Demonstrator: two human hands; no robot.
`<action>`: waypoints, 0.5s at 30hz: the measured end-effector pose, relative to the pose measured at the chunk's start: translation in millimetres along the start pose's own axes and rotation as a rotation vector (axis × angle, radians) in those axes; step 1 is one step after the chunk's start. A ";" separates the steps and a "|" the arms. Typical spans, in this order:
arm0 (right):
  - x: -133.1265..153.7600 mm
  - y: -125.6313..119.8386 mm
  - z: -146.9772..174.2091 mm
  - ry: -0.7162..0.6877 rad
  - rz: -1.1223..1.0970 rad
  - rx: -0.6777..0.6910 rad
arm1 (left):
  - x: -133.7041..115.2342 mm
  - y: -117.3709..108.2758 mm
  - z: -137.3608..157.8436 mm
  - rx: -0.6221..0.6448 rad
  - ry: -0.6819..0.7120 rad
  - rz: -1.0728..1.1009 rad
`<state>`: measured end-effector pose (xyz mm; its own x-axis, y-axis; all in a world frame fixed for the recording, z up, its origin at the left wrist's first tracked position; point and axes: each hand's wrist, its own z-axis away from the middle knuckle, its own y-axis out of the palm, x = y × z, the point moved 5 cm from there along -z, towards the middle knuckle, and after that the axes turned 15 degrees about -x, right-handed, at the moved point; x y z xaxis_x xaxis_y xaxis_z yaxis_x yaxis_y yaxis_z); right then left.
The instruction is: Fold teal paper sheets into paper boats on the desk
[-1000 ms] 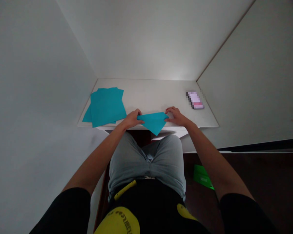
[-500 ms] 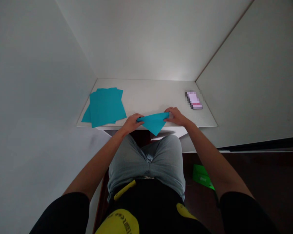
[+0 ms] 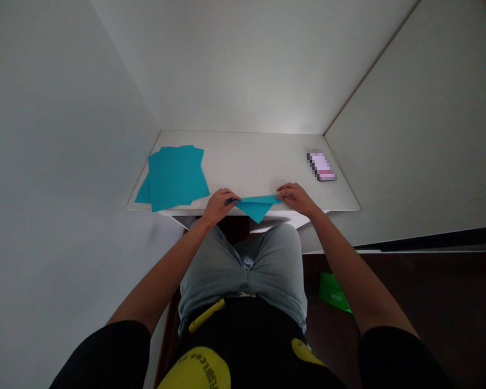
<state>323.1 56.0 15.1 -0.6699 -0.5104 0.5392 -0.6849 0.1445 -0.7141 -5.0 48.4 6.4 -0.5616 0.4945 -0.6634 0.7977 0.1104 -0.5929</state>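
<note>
A folded sheet of teal paper (image 3: 257, 209) lies at the front edge of the white table, its pointed corner hanging over toward me. Along its far side runs a narrow folded strip. My left hand (image 3: 222, 205) pinches the strip's left end between thumb and fingers. At the right end, my right hand (image 3: 295, 198) grips the paper the same way, fingers bent over it. The fingers partly cover both ends of the sheet.
Several loose teal sheets (image 3: 177, 175) are stacked unevenly at the table's left. A phone (image 3: 322, 166), blurred by pixels, rests at the back right of the white table (image 3: 247, 156). Walls enclose the table. A green box (image 3: 332, 292) is on the dark floor.
The paper's far edge has been folded over into a flat strip and lies lower toward the table edge. My right hand has shifted slightly right and nearer to me.
</note>
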 end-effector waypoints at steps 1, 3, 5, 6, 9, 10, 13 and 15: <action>2.4 -2.4 3.9 -0.012 0.028 -0.005 | 0.0 0.2 1.2 -0.016 0.006 -0.006; 9.3 -7.2 11.1 -0.007 0.093 -0.069 | 0.7 1.0 3.2 -0.044 0.022 -0.011; 23.7 -9.1 16.7 0.026 0.144 -0.197 | 1.5 1.9 4.7 -0.072 0.054 -0.012; 34.7 -6.9 18.7 0.039 0.160 -0.260 | 1.7 2.3 5.3 -0.084 0.075 -0.014; 81.3 23.3 21.4 -0.035 0.177 -0.229 | 1.6 3.6 6.8 -0.101 0.150 -0.021; 97.0 38.3 22.0 -0.075 0.188 -0.173 | 1.5 4.0 7.1 -0.100 0.172 -0.025; 128.0 79.0 25.6 -0.138 0.209 -0.047 | 1.3 3.8 7.8 -0.093 0.211 -0.036; 132.6 95.3 30.1 -0.134 0.208 -0.014 | 0.1 2.9 9.6 -0.080 0.235 -0.044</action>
<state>177.6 -23.4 5.0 -0.7535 -0.5761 0.3167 -0.5410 0.2698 -0.7966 -4.9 40.5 0.2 -0.5371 0.6735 -0.5079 0.7937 0.1996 -0.5746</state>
